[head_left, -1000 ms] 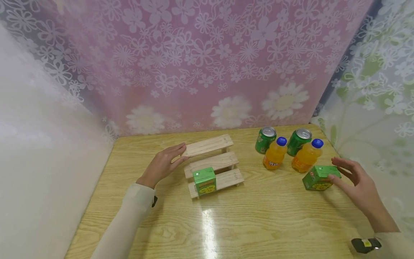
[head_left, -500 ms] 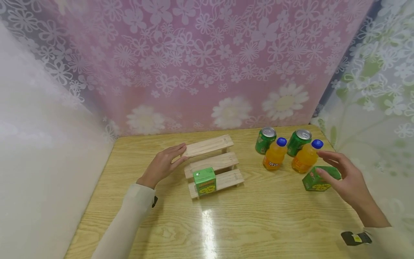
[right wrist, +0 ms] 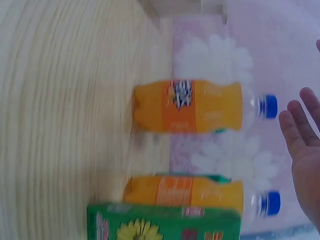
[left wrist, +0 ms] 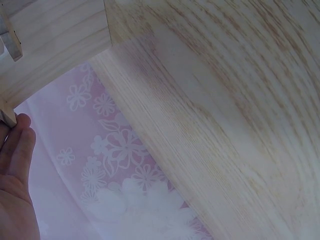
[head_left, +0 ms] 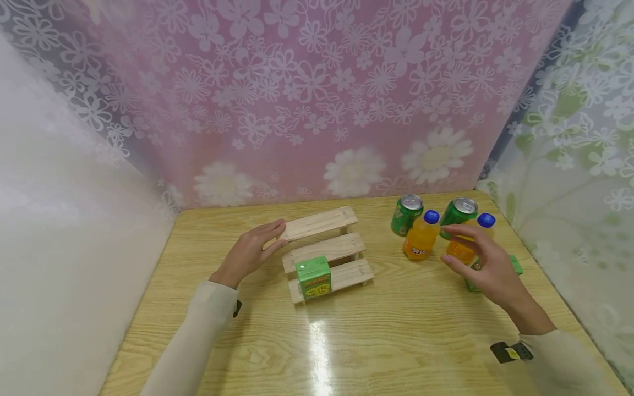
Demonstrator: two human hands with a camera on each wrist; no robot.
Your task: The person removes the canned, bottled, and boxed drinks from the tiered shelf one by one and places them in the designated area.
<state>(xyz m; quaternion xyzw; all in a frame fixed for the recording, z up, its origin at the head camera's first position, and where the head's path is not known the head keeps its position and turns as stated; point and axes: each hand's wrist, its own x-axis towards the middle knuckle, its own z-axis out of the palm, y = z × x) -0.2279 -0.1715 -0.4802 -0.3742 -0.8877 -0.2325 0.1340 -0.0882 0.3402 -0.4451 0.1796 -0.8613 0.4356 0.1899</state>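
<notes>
My left hand (head_left: 251,252) holds the left end of the top step of a three-step wooden stand (head_left: 324,250), with fingers behind the plank and thumb in front. In the left wrist view its fingertips (left wrist: 25,125) touch a wooden corner. A green juice box (head_left: 313,278) stands on the stand's lowest step, at the left. My right hand (head_left: 487,267) hovers with thumb and fingers apart and nothing between them, just right of an orange soda bottle (head_left: 419,239). It partly covers a second orange soda bottle (head_left: 460,252) and another green juice box (head_left: 516,265).
Two green drink cans, one to the left (head_left: 407,214) and one to the right (head_left: 458,212), stand behind the bottles. A pink flowered curtain (head_left: 317,110) closes off the back of the wooden table (head_left: 396,341). Pale sheets hang on both sides.
My right hand has moved left, from beside the right juice box to the gap near the left bottle. The left hand, stand and drinks have stayed put.
</notes>
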